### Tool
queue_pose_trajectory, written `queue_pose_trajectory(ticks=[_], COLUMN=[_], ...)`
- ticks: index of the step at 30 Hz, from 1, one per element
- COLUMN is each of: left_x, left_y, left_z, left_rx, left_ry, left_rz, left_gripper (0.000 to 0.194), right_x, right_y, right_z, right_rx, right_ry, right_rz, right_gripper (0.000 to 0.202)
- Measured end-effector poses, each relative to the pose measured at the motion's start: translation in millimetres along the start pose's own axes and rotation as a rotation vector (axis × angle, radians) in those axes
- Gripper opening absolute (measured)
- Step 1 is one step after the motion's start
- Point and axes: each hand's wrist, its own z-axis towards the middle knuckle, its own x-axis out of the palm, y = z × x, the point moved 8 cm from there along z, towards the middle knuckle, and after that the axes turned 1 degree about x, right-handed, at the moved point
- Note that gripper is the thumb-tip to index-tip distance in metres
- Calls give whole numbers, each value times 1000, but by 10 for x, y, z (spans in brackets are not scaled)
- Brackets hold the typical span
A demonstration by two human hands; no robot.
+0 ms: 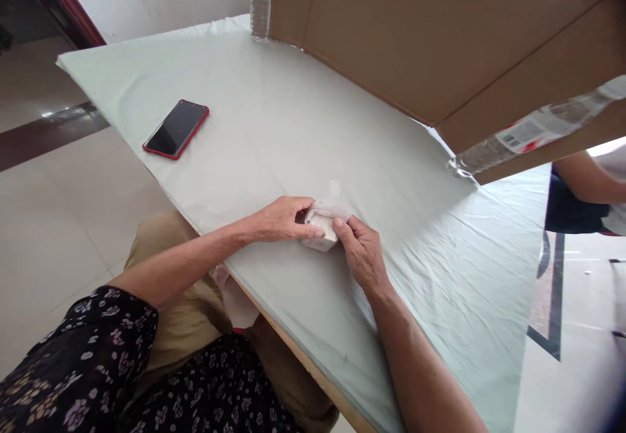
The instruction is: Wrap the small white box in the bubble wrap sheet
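Near the table's front edge, both hands hold a small white box with a thin whitish wrapping along its far side. My left hand grips the box from the left, thumb across its near top edge and fingers behind. On the right side, my right hand pinches the box's corner and the wrapping between thumb and curled fingers. The top of the box looks pale and rough; what is inside cannot be made out. Just beyond it lies a tiny whitish square on the cloth.
A pale green cloth covers the table. At the left lies a phone in a red case. A cardboard panel stands along the far side, with one bottle upright and another bottle slanting. Another person's arm shows at right.
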Motion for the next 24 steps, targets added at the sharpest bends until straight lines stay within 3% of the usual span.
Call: queue_pose_trajectory(ticks=[7,13,18,24], left_x=[43,67,78,108], left_y=[-41,9,-5,-29], left_z=[13,45,42,39], left_rx=[48,40,43,67], left_ry=[37,65,94,156], left_rz=[69,-61,-91,-156], left_gripper=[37,41,43,43], right_x=[-13,-256,-153,-1], right_y=[-51,-14,-6,-33], right_z=[35,-90,-75,8], right_rx=[-24,-234,-322,-305], right_ry=[-34,-290,-151,-5], right_rz=[-58,-77,-194,-154], right_gripper=[37,30,30,33])
